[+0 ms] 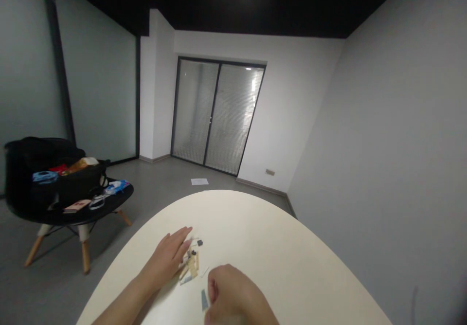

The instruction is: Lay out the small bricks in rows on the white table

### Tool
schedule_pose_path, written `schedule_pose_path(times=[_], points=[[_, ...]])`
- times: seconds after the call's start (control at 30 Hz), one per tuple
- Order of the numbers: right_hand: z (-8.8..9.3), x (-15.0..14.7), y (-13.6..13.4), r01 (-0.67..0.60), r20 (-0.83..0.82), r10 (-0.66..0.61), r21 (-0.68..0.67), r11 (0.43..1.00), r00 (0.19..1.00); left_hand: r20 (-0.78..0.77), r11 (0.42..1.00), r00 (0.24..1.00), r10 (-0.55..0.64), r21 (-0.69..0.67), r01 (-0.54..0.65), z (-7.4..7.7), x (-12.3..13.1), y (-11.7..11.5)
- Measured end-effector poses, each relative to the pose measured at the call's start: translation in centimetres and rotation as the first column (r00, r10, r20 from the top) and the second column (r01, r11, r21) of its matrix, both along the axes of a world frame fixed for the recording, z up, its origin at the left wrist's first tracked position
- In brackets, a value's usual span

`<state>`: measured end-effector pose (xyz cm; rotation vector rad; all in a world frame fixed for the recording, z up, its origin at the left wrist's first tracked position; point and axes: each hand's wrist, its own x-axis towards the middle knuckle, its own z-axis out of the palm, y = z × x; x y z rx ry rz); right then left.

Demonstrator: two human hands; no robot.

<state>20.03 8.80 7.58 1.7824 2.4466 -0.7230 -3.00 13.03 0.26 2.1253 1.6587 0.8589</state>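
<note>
My left hand (170, 256) rests over the left side of a small heap, fingers stretched out and slightly apart. Under and beside its fingertips lie several tan strip-like pieces (193, 265), with small black pieces (199, 243) at the far end. A thin white stick (205, 271) lies between the hands. My right hand (235, 293) is closed, its fingers curled inward; what they hold, if anything, is hidden. Close against its thumb side shows a flat grey piece (204, 299); I cannot tell whether it is gripped or lies on the table.
The pieces are on a cream round-edged table (292, 266). To the left stands a black chair (124, 196) bearing a black bag (78, 181) and small items. A white sheet (199, 181) lies on the floor beyond the table. A grey wall (394, 159) runs along the right.
</note>
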Motion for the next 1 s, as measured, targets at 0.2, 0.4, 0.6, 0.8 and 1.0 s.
schedule_pose_path(times=[0.2, 0.4, 0.6, 0.8, 1.0], points=[[-0.8, -1.6, 1.1, 0.091, -0.135, -0.066, 0.185, 0.978, 0.989, -0.083, 0.981, 0.987, -0.139, -0.146, 0.126, 0.7, -2.1, -0.9], [-2.7, -2.3, 1.6, 0.127, -0.222, -0.057, 0.315, 0.940, 0.973, -0.240, 0.966, 0.953, -0.186, -0.222, 0.133, 1.5, -0.6, -1.5], [-3.9, -1.6, 2.1, 0.157, -0.348, 0.000, 0.425, 0.891, 0.937, -0.247, 0.982, 0.957, -0.150, -0.150, 0.115, 1.9, 1.2, -1.4], [-4.1, -2.2, 2.0, 0.124, -0.399, 0.057, 0.413, 0.902, 0.915, -0.221, 0.993, 0.969, -0.106, -0.076, 0.091, 1.6, 2.0, -1.2], [-4.9, -2.1, 2.7, 0.150, -0.524, 0.096, 0.408, 0.900, 0.846, -0.216, 0.989, 0.967, -0.133, -0.086, 0.117, 1.5, 1.9, -1.2]])
